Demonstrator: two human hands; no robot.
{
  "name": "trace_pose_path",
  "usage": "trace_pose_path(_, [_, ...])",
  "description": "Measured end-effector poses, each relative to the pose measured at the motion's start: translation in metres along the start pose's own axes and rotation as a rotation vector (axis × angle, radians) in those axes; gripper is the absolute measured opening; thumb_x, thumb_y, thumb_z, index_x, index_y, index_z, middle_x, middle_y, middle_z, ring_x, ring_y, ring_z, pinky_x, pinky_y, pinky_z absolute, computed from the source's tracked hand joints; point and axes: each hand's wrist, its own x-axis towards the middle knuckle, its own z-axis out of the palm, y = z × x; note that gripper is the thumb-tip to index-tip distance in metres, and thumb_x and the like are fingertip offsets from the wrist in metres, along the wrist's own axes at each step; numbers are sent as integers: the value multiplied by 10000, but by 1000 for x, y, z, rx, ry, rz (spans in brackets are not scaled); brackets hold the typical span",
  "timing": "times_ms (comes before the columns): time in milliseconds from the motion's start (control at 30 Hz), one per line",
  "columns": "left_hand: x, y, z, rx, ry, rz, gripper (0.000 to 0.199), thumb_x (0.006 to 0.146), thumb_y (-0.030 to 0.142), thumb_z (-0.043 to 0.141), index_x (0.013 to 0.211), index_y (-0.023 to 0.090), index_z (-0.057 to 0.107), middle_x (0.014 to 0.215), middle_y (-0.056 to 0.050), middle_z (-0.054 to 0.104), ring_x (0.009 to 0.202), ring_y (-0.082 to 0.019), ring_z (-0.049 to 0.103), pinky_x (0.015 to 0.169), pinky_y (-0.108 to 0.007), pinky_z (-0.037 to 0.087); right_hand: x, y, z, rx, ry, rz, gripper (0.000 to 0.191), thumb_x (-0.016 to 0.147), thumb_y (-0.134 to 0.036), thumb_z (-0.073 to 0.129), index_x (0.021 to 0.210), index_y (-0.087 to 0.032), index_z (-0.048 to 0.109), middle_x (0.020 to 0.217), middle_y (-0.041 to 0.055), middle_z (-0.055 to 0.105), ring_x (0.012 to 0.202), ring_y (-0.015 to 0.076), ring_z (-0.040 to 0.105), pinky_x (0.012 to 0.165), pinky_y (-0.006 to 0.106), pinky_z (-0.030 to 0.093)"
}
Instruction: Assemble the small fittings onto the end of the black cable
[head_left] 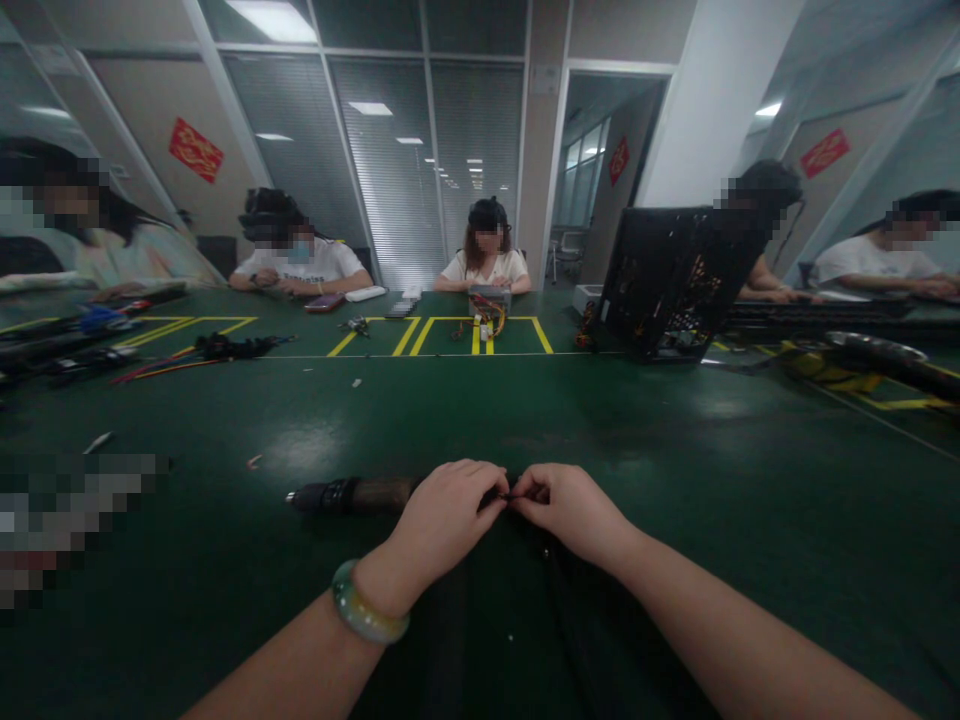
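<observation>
In the middle foreground, my left hand (pixel 448 515) and my right hand (pixel 571 508) meet with their fingertips pinched together. A small thin dark piece shows between them, too small and dark to name. Behind my left hand lies a dark drill-like tool (pixel 337 495) with a chuck and a metal tip pointing left; its other end is hidden by the hand. Below my right hand, a long dark bar-like shape (pixel 559 590) runs toward me, hard to make out against the table.
On the green table (pixel 262 580) stand an open black computer case (pixel 660 285) at the right and a power supply (pixel 489 300) with coloured wires at the far side. Cable bundles (pixel 232 347) lie at the left. Several people sit around the table.
</observation>
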Motion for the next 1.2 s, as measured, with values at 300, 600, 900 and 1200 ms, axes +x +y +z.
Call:
trace_pose_path(300, [1, 4, -4, 7, -13, 5, 82, 864, 201, 591, 929, 242, 618, 969, 6, 658, 930, -196, 602, 858, -365, 461, -1, 0, -2, -43, -19, 46, 114, 813, -324, 678, 897, -259, 717, 859, -28, 710, 732, 146, 624, 597, 221, 415])
trace_pose_path(600, [0, 2, -2, 22, -17, -24, 117, 859, 225, 595, 975, 240, 588, 987, -2, 650, 951, -207, 607, 858, -368, 471, 1, 3, -2, -26, -24, 42, 131, 851, -336, 629, 853, -238, 717, 797, -31, 702, 690, 138, 612, 584, 220, 396])
trace_pose_path(900, [0, 1, -1, 1, 9, -5, 57, 858, 201, 571, 914, 213, 572, 1149, -36, 629, 1065, -215, 585, 926, -400, 460, 1, 1, -4, -6, -27, 59, 130, 839, -316, 636, 847, -210, 711, 816, -8, 713, 711, 146, 638, 601, 218, 422])
trace_pose_path(1200, [1, 4, -4, 10, -1, -2, 142, 822, 176, 599, 951, 229, 577, 1145, -16, 633, 1057, -216, 587, 927, -403, 458, 2, 3, -4, 11, -38, 30, 106, 841, -285, 631, 857, -207, 700, 831, -7, 709, 741, 149, 645, 628, 219, 443])
